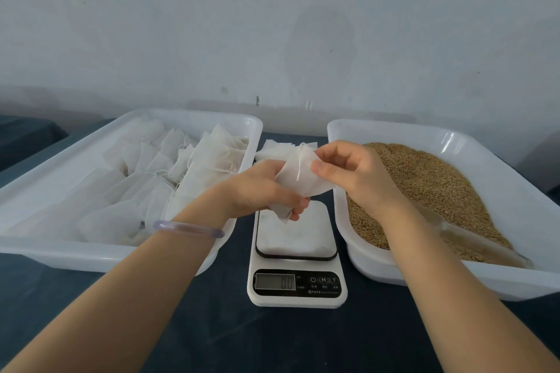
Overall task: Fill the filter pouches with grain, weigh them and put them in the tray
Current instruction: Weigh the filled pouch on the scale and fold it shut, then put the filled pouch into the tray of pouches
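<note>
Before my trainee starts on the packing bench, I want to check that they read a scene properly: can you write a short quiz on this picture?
1. True or false: the left hand and the right hand both hold one white filter pouch.
2. Where does the grain lie? A. in the held pouch; B. in the right-hand tray; C. in a glass jar.
3. Which device stands between the left-hand tray and the right-hand tray, below the hands?
Key: 1 true. 2 B. 3 the digital scale.
</note>
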`<state>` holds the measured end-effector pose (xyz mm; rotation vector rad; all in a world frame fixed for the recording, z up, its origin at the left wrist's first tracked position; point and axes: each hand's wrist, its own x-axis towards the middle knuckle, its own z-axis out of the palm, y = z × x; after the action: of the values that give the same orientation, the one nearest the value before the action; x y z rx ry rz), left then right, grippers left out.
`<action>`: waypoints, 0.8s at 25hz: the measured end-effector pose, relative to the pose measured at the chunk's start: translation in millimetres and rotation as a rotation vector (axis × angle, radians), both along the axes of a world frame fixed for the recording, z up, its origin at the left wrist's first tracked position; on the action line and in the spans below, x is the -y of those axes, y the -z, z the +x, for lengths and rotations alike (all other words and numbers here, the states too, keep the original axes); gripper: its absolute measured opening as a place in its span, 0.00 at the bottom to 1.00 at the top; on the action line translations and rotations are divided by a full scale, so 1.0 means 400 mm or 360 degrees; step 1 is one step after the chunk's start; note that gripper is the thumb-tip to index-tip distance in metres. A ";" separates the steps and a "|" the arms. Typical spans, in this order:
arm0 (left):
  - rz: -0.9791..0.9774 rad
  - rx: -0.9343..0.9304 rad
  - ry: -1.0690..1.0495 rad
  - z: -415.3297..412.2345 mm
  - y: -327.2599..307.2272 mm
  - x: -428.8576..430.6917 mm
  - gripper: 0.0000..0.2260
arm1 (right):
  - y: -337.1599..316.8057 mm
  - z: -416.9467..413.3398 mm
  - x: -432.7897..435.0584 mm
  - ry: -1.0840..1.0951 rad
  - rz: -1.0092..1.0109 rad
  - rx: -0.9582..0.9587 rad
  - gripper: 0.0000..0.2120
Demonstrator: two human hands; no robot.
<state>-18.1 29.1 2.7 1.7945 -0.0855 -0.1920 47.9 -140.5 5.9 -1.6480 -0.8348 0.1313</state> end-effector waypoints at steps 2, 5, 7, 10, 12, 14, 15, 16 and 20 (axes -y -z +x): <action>0.0018 0.0000 0.0015 -0.004 -0.001 0.001 0.12 | -0.002 -0.005 0.001 0.0004 -0.0040 0.0022 0.05; 0.0231 -0.0032 0.0138 -0.008 -0.005 0.002 0.13 | -0.015 -0.014 0.009 0.0112 0.0094 0.0045 0.10; 0.0381 -0.0093 0.0212 -0.007 -0.007 0.004 0.12 | -0.023 -0.019 0.021 0.0096 0.0126 0.0065 0.12; 0.0440 -0.0103 0.0178 -0.001 -0.007 0.005 0.12 | -0.027 0.001 0.078 0.0074 -0.0221 0.0227 0.08; 0.0385 -0.0066 0.0104 0.002 -0.004 0.003 0.10 | -0.036 0.057 0.167 0.0337 -0.0661 0.0309 0.07; 0.0303 -0.0048 0.0034 0.005 0.000 0.002 0.07 | -0.028 0.118 0.286 0.0490 -0.1382 0.0247 0.11; 0.0274 -0.0050 -0.0001 0.010 0.001 0.002 0.06 | -0.016 0.134 0.342 0.0472 -0.1685 0.0122 0.16; 0.0252 -0.0057 -0.0034 0.014 0.003 0.001 0.06 | -0.001 0.141 0.386 0.0436 -0.1850 -0.0023 0.19; 0.0196 -0.0075 -0.0070 0.015 0.006 -0.001 0.04 | 0.048 0.146 0.443 0.0565 -0.1841 -0.0114 0.14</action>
<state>-11.9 29.5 0.2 1.9118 -0.0009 -0.2118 106.3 -317.7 -13.3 -2.8182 -0.3673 0.4824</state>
